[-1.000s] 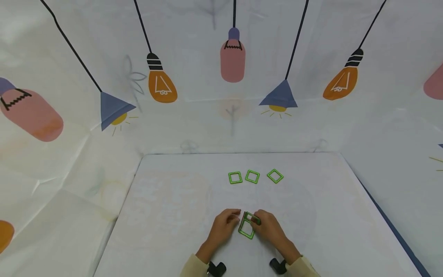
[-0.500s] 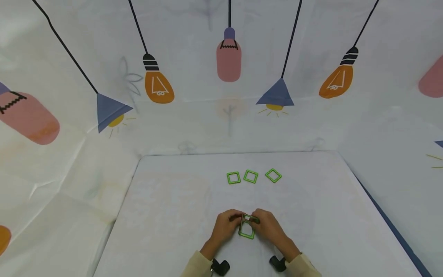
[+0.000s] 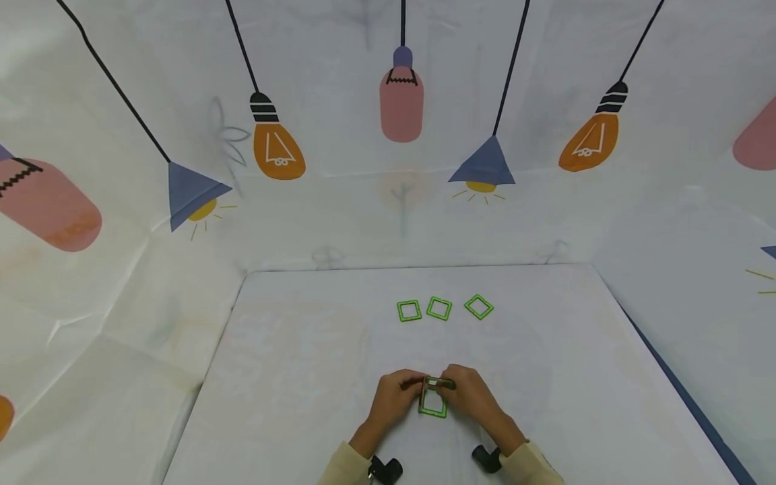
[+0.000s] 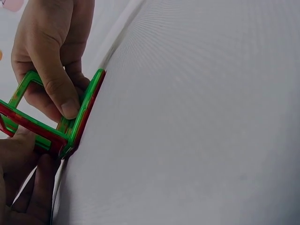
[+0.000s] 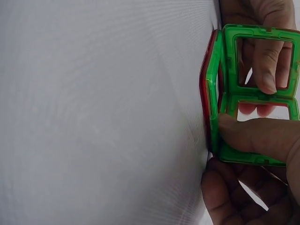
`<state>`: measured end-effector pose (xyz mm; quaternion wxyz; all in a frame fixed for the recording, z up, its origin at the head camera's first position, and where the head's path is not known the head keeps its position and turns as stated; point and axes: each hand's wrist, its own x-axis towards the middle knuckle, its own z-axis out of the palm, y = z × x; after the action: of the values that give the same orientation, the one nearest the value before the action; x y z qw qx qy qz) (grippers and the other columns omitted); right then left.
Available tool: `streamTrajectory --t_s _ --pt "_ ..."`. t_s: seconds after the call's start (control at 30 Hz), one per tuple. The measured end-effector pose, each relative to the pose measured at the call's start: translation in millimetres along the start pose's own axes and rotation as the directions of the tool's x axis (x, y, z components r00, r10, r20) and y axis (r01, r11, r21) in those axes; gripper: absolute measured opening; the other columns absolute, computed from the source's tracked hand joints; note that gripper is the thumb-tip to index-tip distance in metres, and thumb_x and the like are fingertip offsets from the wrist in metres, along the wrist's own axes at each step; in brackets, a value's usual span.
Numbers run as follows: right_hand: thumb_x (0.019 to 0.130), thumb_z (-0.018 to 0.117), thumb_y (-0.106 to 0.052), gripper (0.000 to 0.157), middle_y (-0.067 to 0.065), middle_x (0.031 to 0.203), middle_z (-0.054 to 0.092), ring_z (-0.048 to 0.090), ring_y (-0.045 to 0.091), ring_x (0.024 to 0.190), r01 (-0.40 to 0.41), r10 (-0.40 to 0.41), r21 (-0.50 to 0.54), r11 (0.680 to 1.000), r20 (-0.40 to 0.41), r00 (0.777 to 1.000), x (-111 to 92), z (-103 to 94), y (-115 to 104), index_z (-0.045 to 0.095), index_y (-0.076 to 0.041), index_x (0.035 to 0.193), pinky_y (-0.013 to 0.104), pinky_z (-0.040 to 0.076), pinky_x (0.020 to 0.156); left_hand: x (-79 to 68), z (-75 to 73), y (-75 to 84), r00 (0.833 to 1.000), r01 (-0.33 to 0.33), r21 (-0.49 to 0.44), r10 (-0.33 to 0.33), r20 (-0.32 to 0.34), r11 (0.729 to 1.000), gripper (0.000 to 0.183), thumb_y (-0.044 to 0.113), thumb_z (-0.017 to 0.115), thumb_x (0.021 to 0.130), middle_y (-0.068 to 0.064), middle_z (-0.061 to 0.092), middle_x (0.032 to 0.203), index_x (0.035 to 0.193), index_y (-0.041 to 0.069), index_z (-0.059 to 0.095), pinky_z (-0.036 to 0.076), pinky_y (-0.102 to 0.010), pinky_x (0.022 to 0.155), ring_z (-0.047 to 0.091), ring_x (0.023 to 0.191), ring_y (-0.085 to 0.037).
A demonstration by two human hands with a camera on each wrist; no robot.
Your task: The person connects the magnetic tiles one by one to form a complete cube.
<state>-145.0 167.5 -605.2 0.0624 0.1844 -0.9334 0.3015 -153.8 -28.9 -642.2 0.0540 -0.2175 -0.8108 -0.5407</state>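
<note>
Three square magnetic tiles, green with red on one side, are joined near the table's front. One lies flat (image 3: 433, 414), and two stand upright along its edges, meeting at a corner. In the head view my left hand (image 3: 391, 397) holds the left upright tile, its thumb showing through the window of that tile (image 5: 229, 61) in the right wrist view. My right hand (image 3: 473, 397) pinches the other upright tile (image 5: 253, 158), thumb on the inner face and fingers behind. In the left wrist view, the flat tile (image 4: 89, 108) sits against the white surface.
Farther back on the white table (image 3: 303, 337) lie three loose green square tiles: a left one (image 3: 399, 312), a middle one (image 3: 449, 312) and a turned one (image 3: 473, 313). A white sheet with printed lamps (image 3: 400, 108) hangs behind.
My left hand has come right, from beside the tiles to a grip on the left upright one. The joined tiles have turned slightly straighter. My right hand has kept its hold.
</note>
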Motion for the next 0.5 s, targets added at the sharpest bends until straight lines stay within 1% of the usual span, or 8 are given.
streamTrajectory --t_s 0.13,0.33,0.4,0.5 --pt "0.075 0.084 -0.003 0.016 -0.009 0.069 0.06 0.043 -0.003 0.062 -0.042 0.042 0.022 0.999 0.024 0.999 1 0.3 1 0.071 -0.013 0.072 0.017 0.04 0.055 -0.3 0.5 -0.9 1.0 -0.01 -0.003 0.01 -0.003 1.0 0.016 0.011 0.075 0.088 -0.001 0.077 0.098 0.104 0.012 0.077 0.058 -0.022 0.077 0.07 0.09 -0.005" --pt "0.077 0.083 -0.005 0.015 -0.009 0.076 0.062 0.051 -0.001 0.068 -0.091 0.088 0.044 0.995 0.079 0.993 1 -2.7 3 0.072 -0.014 0.079 0.021 0.046 0.061 -1.5 2.8 -3.2 1.0 0.003 -0.018 -0.003 0.001 1.0 0.016 0.008 0.075 0.088 0.0 0.076 0.097 0.103 0.013 0.075 0.058 -0.022 0.076 0.069 0.089 -0.005" --pt "0.079 0.082 -0.007 0.015 -0.01 0.08 0.063 0.054 0.0 0.073 -0.111 0.104 0.059 0.992 0.111 0.988 1 -5.7 4 0.071 -0.016 0.083 0.023 0.048 0.065 -2.1 3.3 -3.6 1.0 0.006 -0.021 -0.005 0.005 1.0 0.015 0.008 0.075 0.087 0.0 0.076 0.097 0.102 0.013 0.075 0.058 -0.022 0.076 0.069 0.088 -0.004" --pt "0.081 0.081 -0.009 0.018 -0.01 0.09 0.065 0.059 0.004 0.082 -0.131 0.114 0.086 0.988 0.173 0.978 1 -12.8 7 0.071 -0.016 0.094 0.026 0.052 0.072 -3.6 3.3 -4.4 1.0 0.007 -0.018 -0.007 0.008 1.0 0.014 0.009 0.075 0.087 0.0 0.075 0.095 0.101 0.013 0.075 0.058 -0.021 0.075 0.068 0.086 -0.003"
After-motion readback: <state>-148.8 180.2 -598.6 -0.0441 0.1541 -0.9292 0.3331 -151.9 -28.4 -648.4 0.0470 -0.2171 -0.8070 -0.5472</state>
